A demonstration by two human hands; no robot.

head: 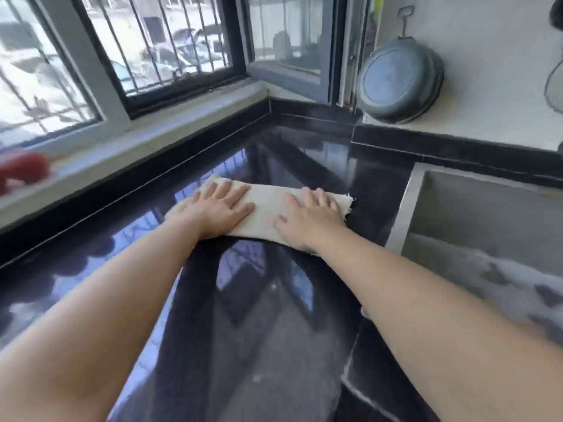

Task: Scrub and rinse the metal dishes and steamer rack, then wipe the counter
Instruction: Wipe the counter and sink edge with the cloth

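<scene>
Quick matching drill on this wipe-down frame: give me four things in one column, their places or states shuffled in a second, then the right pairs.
Things:
1. cloth
2. round metal dishes
3. sink
4. red object

Places or states:
A. on the window ledge at far left, blurred
B. propped upright against the wall in the back corner
C. set into the counter at right
D. flat on the black counter, pressed by the left hand and right hand

Pairs: 1-D, 2-B, 3-C, 4-A
</scene>
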